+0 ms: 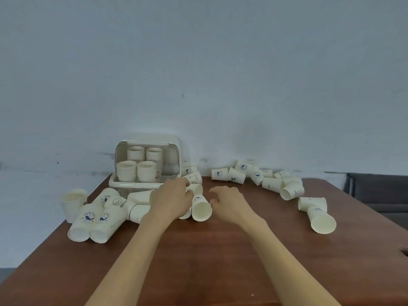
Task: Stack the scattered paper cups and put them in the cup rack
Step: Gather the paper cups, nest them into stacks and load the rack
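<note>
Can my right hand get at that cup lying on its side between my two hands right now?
Probably yes. The right hand hovers just beside the cup, fingers curled toward it, with nothing between them; the left hand flanks its other side.

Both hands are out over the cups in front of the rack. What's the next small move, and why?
Probably close the right hand on the tipped cup lying between both hands, mouth toward the camera. It is the nearest loose cup, that hand is open and empty beside it, and the left hand already rests on neighbouring cups.
</note>
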Motion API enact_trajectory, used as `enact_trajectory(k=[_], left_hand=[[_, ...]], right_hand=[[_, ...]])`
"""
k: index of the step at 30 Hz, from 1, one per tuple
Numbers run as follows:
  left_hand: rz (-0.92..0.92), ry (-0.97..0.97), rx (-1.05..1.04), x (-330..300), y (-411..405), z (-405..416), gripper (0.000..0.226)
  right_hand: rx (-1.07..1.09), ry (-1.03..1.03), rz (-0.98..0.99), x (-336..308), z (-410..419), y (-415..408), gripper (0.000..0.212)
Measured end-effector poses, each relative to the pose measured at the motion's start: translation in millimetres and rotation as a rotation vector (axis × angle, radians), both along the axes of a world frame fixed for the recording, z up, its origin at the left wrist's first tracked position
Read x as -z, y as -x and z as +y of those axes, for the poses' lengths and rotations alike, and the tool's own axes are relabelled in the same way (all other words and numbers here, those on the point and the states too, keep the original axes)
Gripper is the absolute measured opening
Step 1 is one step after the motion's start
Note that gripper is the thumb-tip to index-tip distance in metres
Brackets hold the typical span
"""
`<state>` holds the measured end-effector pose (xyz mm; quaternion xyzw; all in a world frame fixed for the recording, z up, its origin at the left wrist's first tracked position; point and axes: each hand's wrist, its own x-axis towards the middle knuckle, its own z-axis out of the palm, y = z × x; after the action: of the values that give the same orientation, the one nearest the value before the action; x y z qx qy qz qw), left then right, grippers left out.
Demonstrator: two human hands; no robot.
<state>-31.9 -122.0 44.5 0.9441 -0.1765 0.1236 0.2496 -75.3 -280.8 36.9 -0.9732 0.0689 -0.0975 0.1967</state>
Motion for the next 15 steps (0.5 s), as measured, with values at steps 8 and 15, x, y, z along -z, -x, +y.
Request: enact_trajectory(k=[8, 15], left_hand=[[0.023, 0.033, 0.078, 20, 21, -31, 0.032], [0.069, 0.021, 0.135, 36, 22, -44, 0.033]], right_hand=[[0.105, -0.005, 0.048, 18, -30, 28, 0.046], [0.221, 0.01, 0.074, 29, -64, 52, 0.045]])
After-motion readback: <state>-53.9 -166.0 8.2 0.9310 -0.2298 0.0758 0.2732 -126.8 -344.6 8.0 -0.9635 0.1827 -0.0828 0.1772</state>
